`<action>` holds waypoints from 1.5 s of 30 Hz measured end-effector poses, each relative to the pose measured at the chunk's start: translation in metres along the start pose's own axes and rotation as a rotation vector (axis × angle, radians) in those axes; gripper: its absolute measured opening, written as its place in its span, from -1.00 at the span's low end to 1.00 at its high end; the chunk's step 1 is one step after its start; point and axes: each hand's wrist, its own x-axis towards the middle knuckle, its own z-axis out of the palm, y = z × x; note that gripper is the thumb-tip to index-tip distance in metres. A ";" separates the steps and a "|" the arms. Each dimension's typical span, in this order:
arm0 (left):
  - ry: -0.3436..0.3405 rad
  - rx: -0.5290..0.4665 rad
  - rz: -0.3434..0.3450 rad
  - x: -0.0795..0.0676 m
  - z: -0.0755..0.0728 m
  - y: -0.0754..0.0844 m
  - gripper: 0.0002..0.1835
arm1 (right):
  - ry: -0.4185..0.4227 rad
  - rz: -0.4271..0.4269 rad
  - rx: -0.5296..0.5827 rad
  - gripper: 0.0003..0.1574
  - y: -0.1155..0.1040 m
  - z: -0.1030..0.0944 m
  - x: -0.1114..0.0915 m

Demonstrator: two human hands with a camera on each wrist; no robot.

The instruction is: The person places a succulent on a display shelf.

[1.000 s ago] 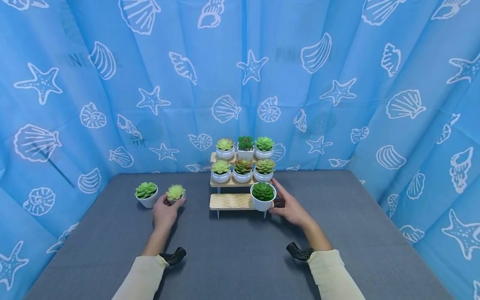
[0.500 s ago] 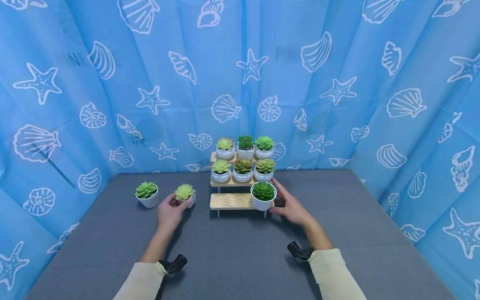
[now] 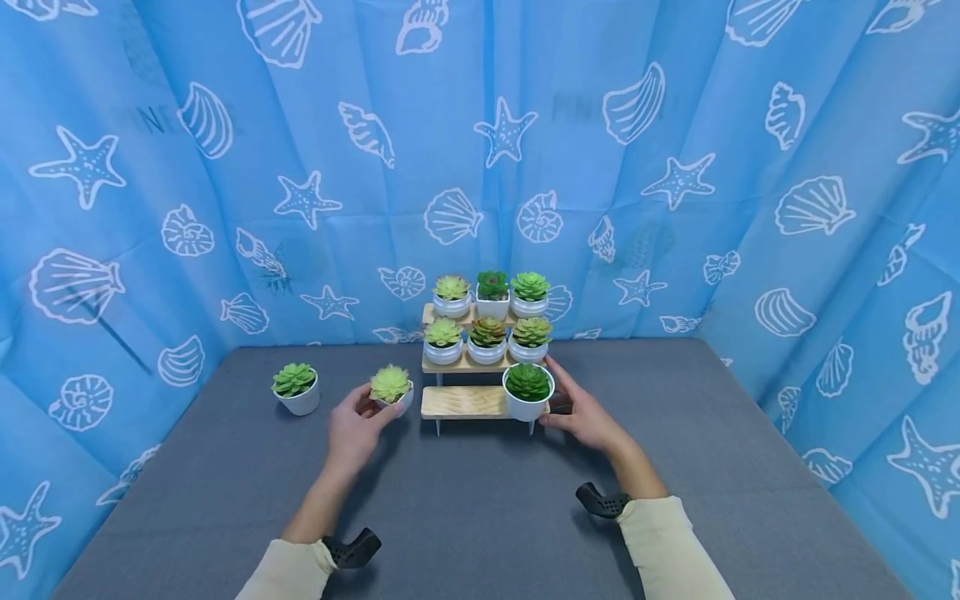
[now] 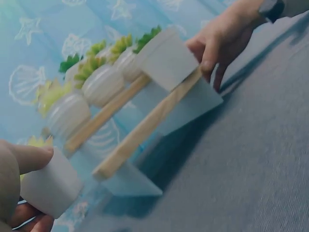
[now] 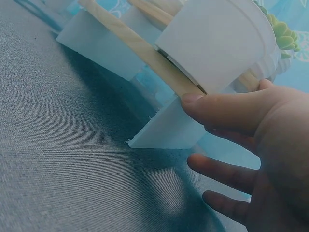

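My left hand (image 3: 356,429) holds a small white pot with a pale yellow-green succulent (image 3: 391,384), thumb on one side and fingers on the other. In the left wrist view this white pot (image 4: 52,186) appears left of the stand, apart from it. A tiered wooden plant stand (image 3: 457,402) has white legs. On its lowest tier, at the right end, sits a white pot with a dark green succulent (image 3: 528,383). My right hand (image 3: 588,421) touches the stand's right end; in the right wrist view its thumb (image 5: 195,100) rests against the plank end, and other fingers extend loosely.
Several potted succulents fill the stand's middle tier (image 3: 486,342) and top tier (image 3: 492,298). Another white pot with a green succulent (image 3: 296,387) stands farther left on the grey tabletop (image 3: 480,517). A blue shell-print curtain (image 3: 480,125) hangs behind and at both sides.
My left hand has carried the pale succulent pot rightward, away from the pot at far left and closer to the stand. My right hand stays at the stand's right end.
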 end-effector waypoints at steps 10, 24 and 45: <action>-0.112 0.033 0.072 -0.016 0.017 0.022 -0.31 | -0.011 0.000 0.000 0.23 -0.001 -0.001 -0.002; -0.182 0.013 0.098 -0.020 0.052 0.033 -0.34 | -0.032 -0.006 0.015 0.20 -0.027 -0.004 -0.007; -0.154 -0.150 0.130 -0.017 0.071 0.038 -0.43 | -0.021 0.002 0.015 0.22 -0.002 -0.002 -0.002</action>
